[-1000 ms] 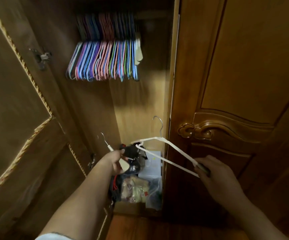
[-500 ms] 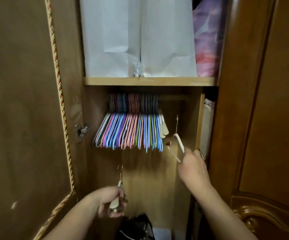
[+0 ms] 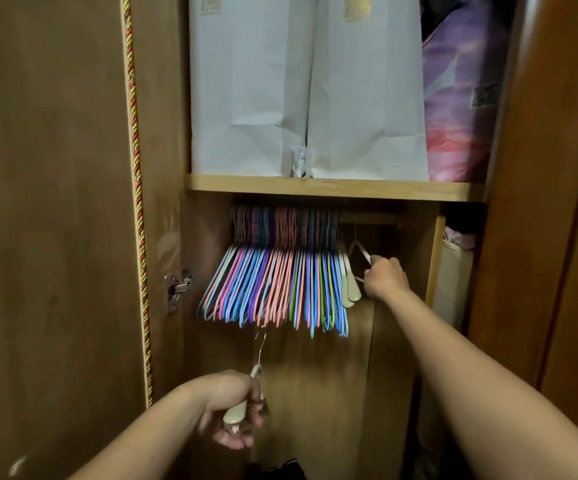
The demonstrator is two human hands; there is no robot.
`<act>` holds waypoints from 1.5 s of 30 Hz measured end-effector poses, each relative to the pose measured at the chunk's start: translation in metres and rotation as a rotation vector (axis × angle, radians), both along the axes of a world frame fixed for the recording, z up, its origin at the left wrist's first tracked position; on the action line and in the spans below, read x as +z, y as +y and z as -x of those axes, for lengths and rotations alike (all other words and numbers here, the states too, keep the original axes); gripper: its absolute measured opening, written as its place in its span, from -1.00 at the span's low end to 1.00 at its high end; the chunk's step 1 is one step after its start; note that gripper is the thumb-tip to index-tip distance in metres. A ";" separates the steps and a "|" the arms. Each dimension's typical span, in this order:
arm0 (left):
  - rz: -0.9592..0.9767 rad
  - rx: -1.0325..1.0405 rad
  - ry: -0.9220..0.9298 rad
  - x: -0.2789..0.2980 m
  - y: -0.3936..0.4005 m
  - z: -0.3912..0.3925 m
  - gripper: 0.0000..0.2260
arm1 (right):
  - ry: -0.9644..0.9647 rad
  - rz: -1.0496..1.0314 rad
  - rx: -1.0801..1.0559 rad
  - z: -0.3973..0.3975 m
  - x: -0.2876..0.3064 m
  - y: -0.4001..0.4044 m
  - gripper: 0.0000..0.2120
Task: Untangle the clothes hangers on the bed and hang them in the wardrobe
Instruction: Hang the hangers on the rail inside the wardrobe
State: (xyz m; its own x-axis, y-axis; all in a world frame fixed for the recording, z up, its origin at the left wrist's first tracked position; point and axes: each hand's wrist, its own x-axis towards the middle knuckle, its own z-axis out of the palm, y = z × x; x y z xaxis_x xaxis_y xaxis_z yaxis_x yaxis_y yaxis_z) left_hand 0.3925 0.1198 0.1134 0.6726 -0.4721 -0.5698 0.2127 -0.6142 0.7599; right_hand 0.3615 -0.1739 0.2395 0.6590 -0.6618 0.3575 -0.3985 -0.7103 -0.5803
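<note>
Reaching up into the wardrobe point(image 3: 415, 258), right hand point(image 3: 384, 277) curled round the arm of a white hanger point(image 3: 359, 251), its metal hook up at the rail point(image 3: 370, 219) just right of the packed row. Gripping a second cream hanger point(image 3: 242, 405) low down, left hand point(image 3: 235, 408) closed round its shoulder, wire hook point(image 3: 260, 344) pointing up toward the bottoms of the coloured hangers point(image 3: 273, 282). Hanging tight together on the rail: pink, blue, purple and green hangers, with two cream ones point(image 3: 349, 285) at their right end, beside the right hand. Resting on the shelf point(image 3: 332, 188) above: two white paper bags point(image 3: 301, 91) and a purple bundle point(image 3: 460, 98). Standing open at left, wardrobe door point(image 3: 55, 202) with a cord trim point(image 3: 137, 188) and a metal hinge point(image 3: 176, 289).
</note>
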 end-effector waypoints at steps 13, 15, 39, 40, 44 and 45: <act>0.123 -0.040 0.108 -0.021 -0.025 0.035 -0.68 | -0.216 -0.280 0.028 0.057 -0.069 0.042 -0.48; 0.186 -0.004 0.220 -0.035 -0.046 0.044 -0.69 | -0.113 -0.379 0.109 0.089 -0.113 0.063 -0.62; 0.351 -0.093 -0.601 0.091 -0.101 0.027 -0.77 | -0.232 -0.065 -0.018 0.109 -0.033 0.054 -0.54; 0.321 -0.074 -0.650 0.093 -0.090 0.018 -0.79 | -0.240 -0.082 -0.016 0.094 -0.020 0.048 -0.54; 0.294 -0.013 -0.709 0.100 -0.055 -0.005 -0.80 | -0.209 -0.099 -0.023 0.037 0.019 0.023 -0.53; 0.306 -0.003 -0.689 0.102 -0.049 -0.007 -0.81 | -0.202 -0.102 -0.018 0.027 0.022 0.018 -0.53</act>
State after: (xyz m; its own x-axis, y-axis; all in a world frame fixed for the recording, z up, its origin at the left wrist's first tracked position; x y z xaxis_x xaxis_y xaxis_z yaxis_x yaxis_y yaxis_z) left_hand 0.3997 0.0710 0.2155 0.8277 -0.5443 0.1365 -0.3742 -0.3542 0.8570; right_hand 0.3346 -0.1560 0.2618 0.5685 -0.7125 0.4113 -0.2792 -0.6373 -0.7182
